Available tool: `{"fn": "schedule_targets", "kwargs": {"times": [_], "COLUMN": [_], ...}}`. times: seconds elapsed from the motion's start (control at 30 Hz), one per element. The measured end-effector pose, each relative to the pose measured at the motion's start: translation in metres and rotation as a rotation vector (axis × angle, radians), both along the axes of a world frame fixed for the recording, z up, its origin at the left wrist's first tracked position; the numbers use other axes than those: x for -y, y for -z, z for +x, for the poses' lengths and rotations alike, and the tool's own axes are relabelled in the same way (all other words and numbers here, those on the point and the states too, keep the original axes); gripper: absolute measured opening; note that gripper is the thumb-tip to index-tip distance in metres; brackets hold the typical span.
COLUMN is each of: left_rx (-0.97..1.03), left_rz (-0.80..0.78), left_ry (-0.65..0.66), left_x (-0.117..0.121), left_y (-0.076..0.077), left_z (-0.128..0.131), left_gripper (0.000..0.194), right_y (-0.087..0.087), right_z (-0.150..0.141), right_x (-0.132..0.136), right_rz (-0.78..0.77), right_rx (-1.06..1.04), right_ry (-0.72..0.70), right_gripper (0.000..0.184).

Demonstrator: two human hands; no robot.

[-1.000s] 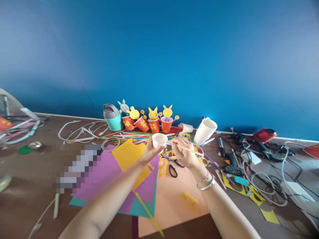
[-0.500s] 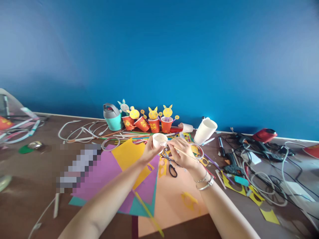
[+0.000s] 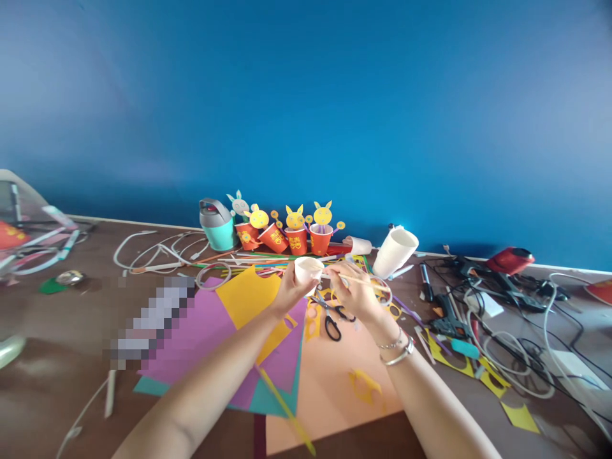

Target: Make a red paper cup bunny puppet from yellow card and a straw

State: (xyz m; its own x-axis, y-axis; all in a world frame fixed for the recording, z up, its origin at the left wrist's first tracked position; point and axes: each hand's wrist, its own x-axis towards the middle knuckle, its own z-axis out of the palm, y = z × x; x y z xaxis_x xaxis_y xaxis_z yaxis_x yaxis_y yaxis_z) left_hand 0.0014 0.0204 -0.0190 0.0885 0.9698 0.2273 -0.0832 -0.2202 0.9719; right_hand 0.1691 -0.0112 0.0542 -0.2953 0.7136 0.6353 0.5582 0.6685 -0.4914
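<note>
My left hand (image 3: 289, 292) is wrapped round a small white paper cup (image 3: 306, 275), its mouth facing up and towards me. In my right hand (image 3: 356, 290) is a thin, pale wooden stick (image 3: 373, 282), pinched like a pencil. The stick's front end points at the cup's rim; whether it touches cannot be made out. Beneath my hands lie black-handled scissors (image 3: 332, 325) on cut yellow paper scraps (image 3: 313, 319). A peach sheet (image 3: 335, 382), a purple sheet (image 3: 201, 338) and an orange-yellow sheet (image 3: 251, 293) spread below my arms.
Several red paper cups (image 3: 296, 242) with yellow paper animal heads stand along the blue wall beside a teal canister (image 3: 218, 229). A tilted stack of white cups (image 3: 396, 252) is right of them. A glue gun (image 3: 449, 319) and tangled cables (image 3: 516, 370) lie at the right.
My right hand drew back slightly and tilted half a second ago, and now the stick is back near the cup rim. My left hand keeps the cup almost still.
</note>
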Motion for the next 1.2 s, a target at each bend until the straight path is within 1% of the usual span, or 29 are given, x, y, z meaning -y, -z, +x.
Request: {"fn": "schedule_targets", "kwargs": {"times": [0.07,0.13,0.2,0.3,0.37,0.4,0.47,0.53,0.6,0.7,0.77,0.8,0.9,0.97,1.03,1.13,1.2], "left_rx": [0.003,0.014,0.046,0.107,0.123,0.118,0.091,0.056,0.026,0.013,0.014,0.016,0.033,0.047,0.04,0.019,0.026], "left_rz": [0.01,0.003,-0.045,-0.12,-0.115,-0.097,-0.06,-0.04,-0.03,0.004,0.018,0.014,0.002,0.009,0.032,0.065,0.071], "left_ry": [-0.049,-0.141,-0.228,-0.291,-0.323,-0.336,-0.359,-0.384,-0.416,-0.426,-0.417,-0.41,-0.372,-0.331,-0.31,-0.305,-0.288], "left_x": [-0.002,-0.006,-0.009,-0.011,-0.011,-0.011,-0.01,-0.01,-0.01,-0.009,-0.009,-0.009,-0.008,-0.008,-0.008,-0.008,-0.008], "left_y": [0.001,0.004,0.005,0.004,0.002,0.001,-0.001,-0.002,-0.002,-0.002,-0.003,-0.003,-0.003,-0.003,-0.001,0.001,0.001], "left_z": [-0.001,-0.002,-0.004,-0.005,-0.005,-0.005,-0.005,-0.005,-0.006,-0.006,-0.006,-0.006,-0.004,-0.004,-0.003,-0.004,-0.004], "left_gripper": [0.045,0.047,0.051,0.052,0.051,0.051,0.05,0.047,0.046,0.045,0.045,0.046,0.048,0.048,0.046,0.046,0.047], "right_y": [-0.004,-0.009,-0.015,-0.024,-0.027,-0.028,-0.025,-0.019,-0.011,0.0,0.007,0.01,0.017,0.019,0.02,0.021,0.022], "right_z": [0.003,0.007,0.012,0.02,0.023,0.023,0.021,0.016,0.01,0.004,0.004,0.004,0.002,-0.002,-0.008,-0.017,-0.019], "right_x": [0.0,0.0,0.002,0.008,0.012,0.014,0.017,0.021,0.023,0.024,0.022,0.02,0.017,0.017,0.018,0.021,0.022], "right_rz": [-0.074,-0.144,-0.215,-0.285,-0.285,-0.29,-0.327,-0.398,-0.472,-0.526,-0.525,-0.515,-0.485,-0.469,-0.46,-0.446,-0.422], "right_rx": [-0.096,-0.171,-0.173,-0.14,-0.06,0.018,0.209,0.372,0.478,0.557,0.596,0.619,0.735,0.822,0.882,0.928,0.942], "right_ry": [0.045,0.053,0.023,0.018,0.027,0.012,-0.061,-0.165,-0.247,-0.29,-0.24,-0.176,0.06,0.15,0.202,0.256,0.269], "right_gripper": [0.021,0.021,0.022,0.023,0.02,0.018,0.019,0.026,0.032,0.044,0.046,0.043,0.022,0.017,0.025,0.047,0.053]}}
